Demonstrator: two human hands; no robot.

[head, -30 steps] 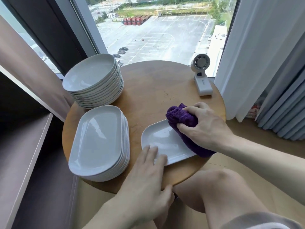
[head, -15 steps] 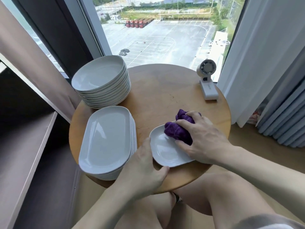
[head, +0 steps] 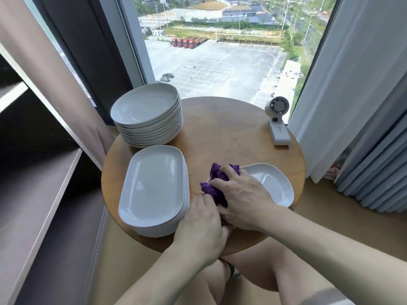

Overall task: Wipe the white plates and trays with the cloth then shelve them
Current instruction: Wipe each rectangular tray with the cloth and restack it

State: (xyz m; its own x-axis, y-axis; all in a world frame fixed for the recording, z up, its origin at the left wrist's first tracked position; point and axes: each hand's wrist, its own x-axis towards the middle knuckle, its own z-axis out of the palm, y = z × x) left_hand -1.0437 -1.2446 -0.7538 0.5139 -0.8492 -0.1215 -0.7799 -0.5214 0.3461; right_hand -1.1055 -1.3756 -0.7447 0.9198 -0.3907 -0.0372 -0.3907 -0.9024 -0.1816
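A single white tray [head: 272, 184] lies at the front right of the round wooden table [head: 220, 130]. My right hand [head: 242, 200] grips a bunched purple cloth [head: 217, 178] and presses it on the tray's left end. My left hand [head: 201, 225] sits at the tray's near left edge, fingers curled against it; its hold is partly hidden by the right hand. A stack of white oblong trays [head: 154, 186] stands to the left, with a stack of white round plates [head: 146, 113] behind it.
A small white fan [head: 278, 122] stands at the table's back right edge. Dark shelves [head: 39, 194] run along the left. Grey curtains [head: 363, 128] hang on the right, a window behind. My knees are under the table's front edge.
The cloth and my right hand have slid from the tray's right part to its left end. My left hand has stayed at the near left edge. The view has tilted up.
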